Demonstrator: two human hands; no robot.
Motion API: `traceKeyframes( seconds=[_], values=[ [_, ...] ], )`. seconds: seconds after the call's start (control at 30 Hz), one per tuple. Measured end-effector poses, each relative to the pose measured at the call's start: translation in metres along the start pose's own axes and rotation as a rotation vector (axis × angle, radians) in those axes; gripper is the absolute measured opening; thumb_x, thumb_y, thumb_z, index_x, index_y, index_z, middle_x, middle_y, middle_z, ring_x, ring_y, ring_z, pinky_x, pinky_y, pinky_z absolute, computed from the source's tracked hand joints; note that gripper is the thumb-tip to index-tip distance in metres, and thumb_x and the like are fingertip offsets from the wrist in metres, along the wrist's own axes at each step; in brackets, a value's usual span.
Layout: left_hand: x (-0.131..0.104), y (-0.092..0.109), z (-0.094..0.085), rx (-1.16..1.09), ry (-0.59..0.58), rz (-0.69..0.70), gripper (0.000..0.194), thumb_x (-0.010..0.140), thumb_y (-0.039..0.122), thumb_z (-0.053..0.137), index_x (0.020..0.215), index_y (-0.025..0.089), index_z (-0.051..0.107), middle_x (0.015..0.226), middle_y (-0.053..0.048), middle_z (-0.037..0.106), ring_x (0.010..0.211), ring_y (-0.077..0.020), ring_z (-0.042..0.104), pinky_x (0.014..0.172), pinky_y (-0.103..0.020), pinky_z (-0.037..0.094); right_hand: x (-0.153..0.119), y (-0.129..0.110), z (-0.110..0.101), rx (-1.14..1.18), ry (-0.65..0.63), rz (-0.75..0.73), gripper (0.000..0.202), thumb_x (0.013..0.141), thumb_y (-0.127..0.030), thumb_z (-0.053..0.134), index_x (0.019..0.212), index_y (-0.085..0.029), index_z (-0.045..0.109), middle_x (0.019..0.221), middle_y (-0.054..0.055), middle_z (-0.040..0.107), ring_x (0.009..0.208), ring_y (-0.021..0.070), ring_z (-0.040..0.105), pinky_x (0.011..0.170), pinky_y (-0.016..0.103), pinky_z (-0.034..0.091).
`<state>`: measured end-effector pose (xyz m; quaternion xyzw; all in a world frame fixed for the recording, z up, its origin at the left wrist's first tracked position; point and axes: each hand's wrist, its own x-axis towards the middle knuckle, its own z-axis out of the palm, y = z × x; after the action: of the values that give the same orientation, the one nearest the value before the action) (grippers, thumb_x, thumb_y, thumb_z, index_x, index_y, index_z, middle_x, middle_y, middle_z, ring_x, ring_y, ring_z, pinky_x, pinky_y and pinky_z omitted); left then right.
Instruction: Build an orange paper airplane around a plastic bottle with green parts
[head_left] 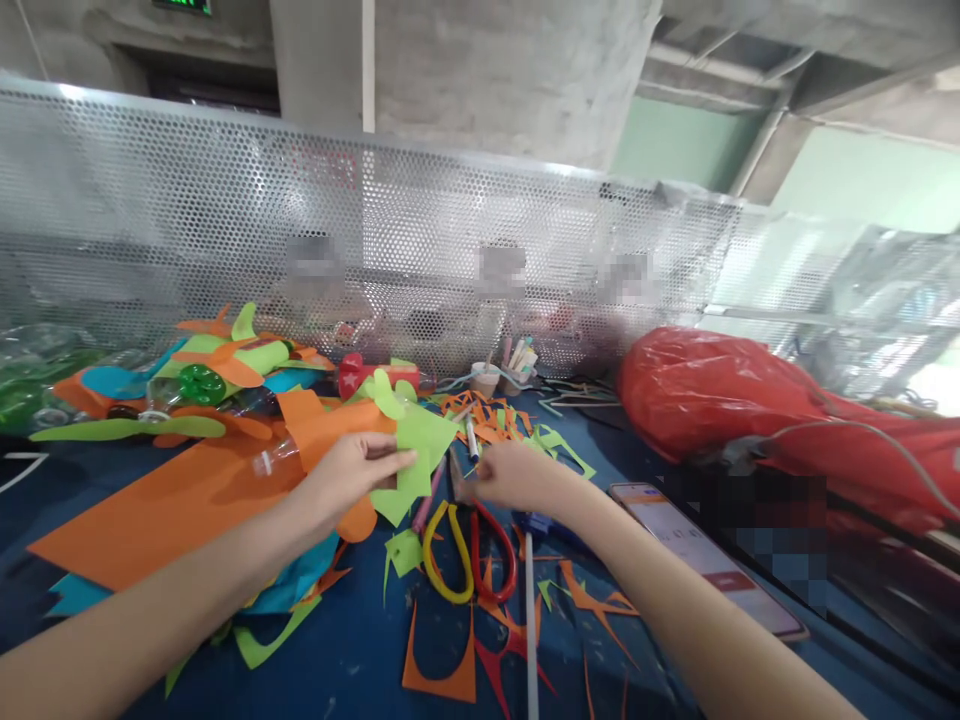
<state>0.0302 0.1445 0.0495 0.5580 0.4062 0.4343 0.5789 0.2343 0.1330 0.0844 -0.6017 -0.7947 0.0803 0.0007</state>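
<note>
Between the thumb and fingers of my left hand (367, 470) is a piece of light green paper (424, 440), held above the table. My right hand (517, 475) has its fingers curled in close to the scissors' blades and a marker (472, 440); what its fingertips grip, if anything, is hidden. Below it lie the scissors (448, 598), one handle loop yellow and the other red. A white glue stick (531, 620) of a blue glue gun lies beside them, the gun partly covered by my right wrist. Left of my left hand is an orange-paper-wrapped plastic bottle (322, 430).
Orange sheets (172, 510) and paper-decorated bottles (217, 365) crowd the left. Paper scraps (442, 665) are strewn over the blue table. On the right lie a phone (705, 560) and a red plastic bag (712, 400). A perforated metal panel (420, 230) stands behind a cup of markers (520, 362).
</note>
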Motion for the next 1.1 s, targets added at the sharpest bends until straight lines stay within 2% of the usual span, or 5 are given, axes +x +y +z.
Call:
traceKeyframes(
  seconds=[0.13,0.37,0.57,0.77,1.1],
  values=[
    [0.017,-0.002,-0.004,-0.081,0.051,0.035,0.018,0.066,0.036,0.075,0.071,0.019,0.069,0.076,-0.002,0.071,0.072,-0.0157,0.064,0.078,-0.030,0.050,-0.006,-0.002,0.011,-0.119,-0.136,0.009,0.047,0.074,-0.057,0.060,0.076,-0.012,0.072,0.083,0.019,0.072,0.080,0.0333,0.068,0.066,0.037,0.050],
    [0.026,-0.002,-0.018,-0.166,0.093,0.062,0.019,0.068,0.036,0.074,0.067,0.018,0.069,0.078,-0.005,0.074,0.073,-0.0170,0.068,0.077,-0.029,0.053,-0.019,-0.023,0.006,-0.184,-0.159,0.082,0.062,0.069,-0.062,0.062,0.093,-0.006,0.071,0.093,0.026,0.069,0.085,0.0393,0.067,0.069,0.044,0.051],
    [0.024,0.006,-0.020,-0.197,0.119,0.078,0.019,0.063,0.033,0.078,0.070,0.017,0.071,0.077,-0.006,0.074,0.074,-0.0184,0.069,0.071,-0.027,0.053,-0.026,-0.036,0.011,-0.172,-0.196,0.057,0.049,0.077,-0.052,0.057,0.089,-0.007,0.073,0.089,0.025,0.071,0.085,0.0367,0.068,0.069,0.042,0.051],
    [0.025,0.014,-0.027,-0.194,0.099,0.087,0.025,0.068,0.034,0.076,0.082,0.014,0.072,0.087,-0.009,0.074,0.080,-0.0195,0.069,0.078,-0.030,0.054,-0.010,-0.015,0.011,-0.046,-0.218,0.073,0.027,0.064,-0.039,0.064,0.051,-0.015,0.065,0.051,0.009,0.065,0.058,0.0241,0.065,0.054,0.029,0.048],
    [0.029,0.015,-0.037,-0.238,0.091,0.132,0.017,0.075,0.031,0.071,0.085,0.017,0.072,0.089,-0.007,0.074,0.081,-0.0195,0.070,0.078,-0.031,0.056,-0.002,0.032,-0.024,0.566,-0.052,0.117,0.041,0.082,-0.053,0.050,0.061,-0.019,0.050,0.054,0.005,0.063,0.049,0.0173,0.061,0.048,0.028,0.048]
  ],
)
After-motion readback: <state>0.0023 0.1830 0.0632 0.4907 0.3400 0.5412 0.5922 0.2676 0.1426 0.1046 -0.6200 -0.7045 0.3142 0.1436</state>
